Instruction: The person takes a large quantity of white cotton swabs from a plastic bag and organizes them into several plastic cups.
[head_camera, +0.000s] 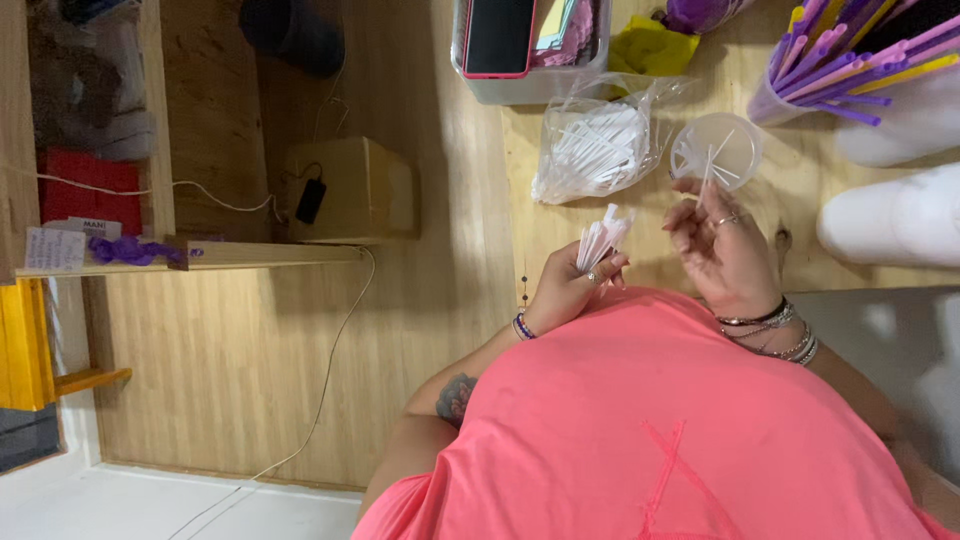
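Note:
My left hand (567, 290) grips a fanned bundle of thin white sticks (603, 237) above the table edge. My right hand (722, 245) pinches a single white stick (706, 178) between thumb and fingers, its tip reaching into a clear round plastic cup (716, 150) that holds a few more sticks. A clear plastic bag of the same white sticks (598, 145) lies on the wooden table just left of the cup. Bracelets circle both wrists, and I wear a coral pink shirt.
A container of purple, pink and yellow straws (850, 60) stands at the upper right, with white stacked cups (890, 215) below it. A grey bin with a pink-cased phone (500, 40) sits at the top. A wooden box (350, 190) and cables lie on the floor.

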